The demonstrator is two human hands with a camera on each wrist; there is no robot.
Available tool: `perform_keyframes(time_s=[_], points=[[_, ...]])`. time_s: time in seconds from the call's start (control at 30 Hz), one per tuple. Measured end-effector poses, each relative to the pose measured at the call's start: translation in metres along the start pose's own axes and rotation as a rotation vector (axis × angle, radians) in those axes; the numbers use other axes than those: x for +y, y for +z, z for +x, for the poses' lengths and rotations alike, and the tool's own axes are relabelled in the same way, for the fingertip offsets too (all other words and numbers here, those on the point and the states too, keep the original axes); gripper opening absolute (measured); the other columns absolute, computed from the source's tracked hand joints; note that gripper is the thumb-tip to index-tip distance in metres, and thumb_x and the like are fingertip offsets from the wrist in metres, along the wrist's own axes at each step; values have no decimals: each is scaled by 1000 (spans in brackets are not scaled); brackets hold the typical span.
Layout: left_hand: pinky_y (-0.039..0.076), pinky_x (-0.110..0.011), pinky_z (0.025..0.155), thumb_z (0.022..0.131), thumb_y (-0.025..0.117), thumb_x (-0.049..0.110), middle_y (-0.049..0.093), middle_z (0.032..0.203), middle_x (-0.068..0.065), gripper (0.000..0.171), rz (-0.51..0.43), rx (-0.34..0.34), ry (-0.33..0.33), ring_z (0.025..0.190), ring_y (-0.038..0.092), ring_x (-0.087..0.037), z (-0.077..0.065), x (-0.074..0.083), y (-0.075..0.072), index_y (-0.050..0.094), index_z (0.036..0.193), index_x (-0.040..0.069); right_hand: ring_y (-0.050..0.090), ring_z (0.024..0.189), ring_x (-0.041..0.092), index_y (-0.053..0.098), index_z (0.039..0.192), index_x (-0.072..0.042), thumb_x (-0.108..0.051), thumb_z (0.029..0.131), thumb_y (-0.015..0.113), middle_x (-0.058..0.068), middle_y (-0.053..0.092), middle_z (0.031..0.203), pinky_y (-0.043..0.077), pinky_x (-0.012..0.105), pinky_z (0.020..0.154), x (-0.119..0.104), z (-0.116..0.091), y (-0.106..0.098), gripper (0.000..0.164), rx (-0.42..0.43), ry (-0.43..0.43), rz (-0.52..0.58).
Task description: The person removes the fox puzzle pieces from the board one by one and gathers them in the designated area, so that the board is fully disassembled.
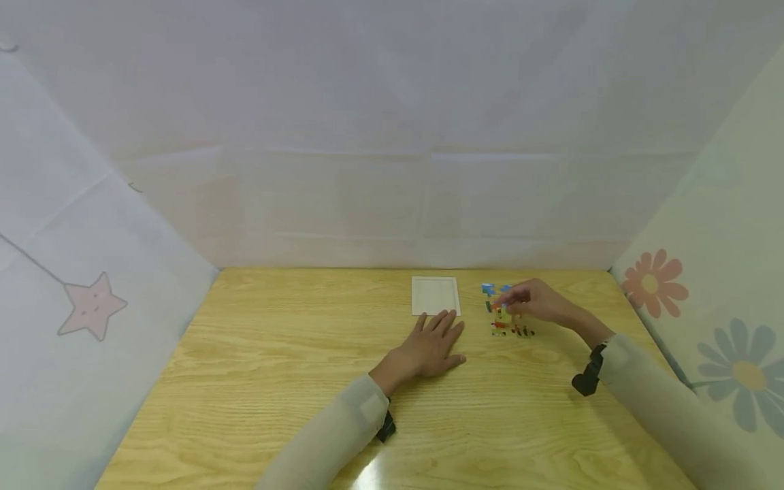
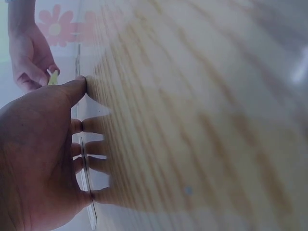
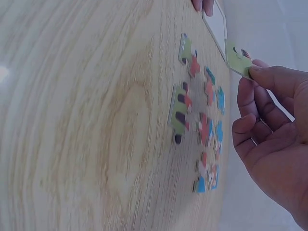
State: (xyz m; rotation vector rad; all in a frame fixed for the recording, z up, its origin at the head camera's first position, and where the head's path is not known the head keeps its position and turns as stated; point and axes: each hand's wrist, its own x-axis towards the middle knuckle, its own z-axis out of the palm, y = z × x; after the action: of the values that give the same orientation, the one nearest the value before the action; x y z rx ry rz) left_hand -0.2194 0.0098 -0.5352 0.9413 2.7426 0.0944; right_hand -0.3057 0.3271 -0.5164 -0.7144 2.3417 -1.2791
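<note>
In the right wrist view, my right hand (image 3: 279,110) pinches a light-green jigsaw piece (image 3: 237,60) between thumb and fingers, raised off the table. Below that hand lie several loose jigsaw pieces (image 3: 180,113) with green, red and blue print. My left hand (image 1: 425,348) rests on the table with its fingers spread. Its fingertips are at the near edge of a pale square puzzle tray (image 1: 435,296), whose visible inside is bare. From the left wrist, the held piece (image 2: 53,77) shows beyond my thumb.
The wooden table (image 1: 294,354) meets a pale cloth backdrop (image 1: 337,204) behind the tray. Cloth walls stand at both sides, the right one printed with flowers (image 1: 655,282). Dark wrist straps (image 1: 589,373) sit at the sleeve ends.
</note>
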Motion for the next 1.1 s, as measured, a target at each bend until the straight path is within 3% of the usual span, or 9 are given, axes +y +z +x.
perform_keyframes(time_s=[0.07,0.3,0.53,0.73,1.1], points=[[15,-59,130,111,39,58,9,179,-8,75,21,-6,-1,165,10,-27,-3,3,-5,20,172,18,71,110,34,74,126,3,-6,105,67,23,73,125,61,50,91,4,-4,-4,24,-3,3,0],[15,-58,131,111,38,59,8,179,-7,75,29,-7,-7,165,10,-26,-4,5,-4,19,172,18,72,111,26,71,129,5,-8,104,69,27,70,129,61,46,95,13,-20,-15,29,-19,28,32],[15,-57,131,111,38,61,9,179,-7,76,33,-8,-15,165,10,-25,-3,5,-3,20,172,19,71,112,28,73,126,4,-9,104,69,25,71,128,62,44,91,16,-35,-22,26,-11,29,19],[15,-57,131,111,37,60,8,179,-7,75,35,-14,-16,165,9,-26,-4,5,-6,19,172,18,73,108,21,73,125,4,-7,102,70,22,73,125,62,33,89,21,-45,-27,26,4,66,2],[17,-57,131,111,38,59,11,179,-8,75,41,-5,-8,165,12,-26,-6,6,-8,21,171,18,72,114,29,73,125,3,-6,105,66,24,72,129,59,26,90,36,-57,-33,23,-15,88,-10]])
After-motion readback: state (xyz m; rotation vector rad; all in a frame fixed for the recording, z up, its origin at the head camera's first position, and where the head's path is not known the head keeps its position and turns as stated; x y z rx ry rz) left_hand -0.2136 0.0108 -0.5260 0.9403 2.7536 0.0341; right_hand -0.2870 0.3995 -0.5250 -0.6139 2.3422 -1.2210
